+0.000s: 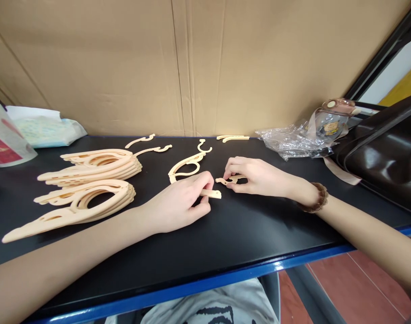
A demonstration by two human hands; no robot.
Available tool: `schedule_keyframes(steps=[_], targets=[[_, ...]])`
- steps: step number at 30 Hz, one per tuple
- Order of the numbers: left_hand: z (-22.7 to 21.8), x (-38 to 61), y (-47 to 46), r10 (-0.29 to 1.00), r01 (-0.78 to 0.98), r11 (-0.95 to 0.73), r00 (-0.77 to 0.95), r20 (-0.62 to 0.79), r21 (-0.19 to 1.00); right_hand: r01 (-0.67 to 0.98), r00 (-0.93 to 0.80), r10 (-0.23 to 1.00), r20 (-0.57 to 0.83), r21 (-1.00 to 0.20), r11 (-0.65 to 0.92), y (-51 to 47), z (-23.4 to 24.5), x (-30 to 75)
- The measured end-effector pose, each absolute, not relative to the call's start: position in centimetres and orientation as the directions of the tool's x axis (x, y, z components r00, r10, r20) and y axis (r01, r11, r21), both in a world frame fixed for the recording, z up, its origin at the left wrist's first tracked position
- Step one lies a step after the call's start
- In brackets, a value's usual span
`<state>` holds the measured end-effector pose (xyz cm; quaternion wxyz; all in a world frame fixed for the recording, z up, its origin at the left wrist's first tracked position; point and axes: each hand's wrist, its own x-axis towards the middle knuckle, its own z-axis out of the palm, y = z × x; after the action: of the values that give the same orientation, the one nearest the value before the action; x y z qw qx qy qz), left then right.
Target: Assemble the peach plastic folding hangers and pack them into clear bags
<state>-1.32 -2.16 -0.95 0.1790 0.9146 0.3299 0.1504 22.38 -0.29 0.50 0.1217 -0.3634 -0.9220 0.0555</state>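
In the head view, my left hand is closed around a flat cream plastic piece, whose end with a small hole sticks out to the right. My right hand pinches another cream piece with a narrow, curved tip; my fingers cover part of it. A short gap separates the two pieces. Just behind my left hand lies a cream folding-hanger body with a loop, partly hidden by the hand. A loose hook rests at its upper end.
Two stacks of cream hanger parts, an upper stack and a lower stack, lie left. Slim arms lie at the back by the cardboard wall. Crumpled clear plastic, a bottle and a dark bag stand right.
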Motion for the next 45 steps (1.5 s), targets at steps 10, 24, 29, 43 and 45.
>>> schedule_keyframes(steps=[10, 24, 29, 43, 45], targets=[[-1.0, -1.2, -2.2, 0.689, 0.624, -0.713, 0.708, 0.154, 0.319, 0.538, -0.721, 0.643, 0.259, -0.376, 0.754, -0.5, 0.0, 21.8], [-0.6, -1.2, -2.0, 0.707, 0.620, -0.700, 0.674, 0.217, 0.355, 0.275, -0.665, 0.741, 0.089, -0.894, 0.354, -1.6, 0.4, 21.5], [-0.8, -1.3, -1.9, 0.694, 0.602, -0.708, 0.690, 0.205, 0.370, 0.341, -0.682, 0.729, 0.054, -0.859, 0.383, -1.9, 0.7, 21.1], [-0.8, -1.6, -1.9, 0.695, 0.561, -0.697, 0.681, 0.229, 0.447, 0.219, -0.736, 0.675, 0.045, -0.929, 0.300, -2.5, 0.2, 21.0], [-0.8, -1.6, -1.9, 0.701, 0.568, -0.688, 0.682, 0.210, 0.451, 0.229, -0.752, 0.657, 0.053, -0.913, 0.336, -2.4, 0.3, 21.1]])
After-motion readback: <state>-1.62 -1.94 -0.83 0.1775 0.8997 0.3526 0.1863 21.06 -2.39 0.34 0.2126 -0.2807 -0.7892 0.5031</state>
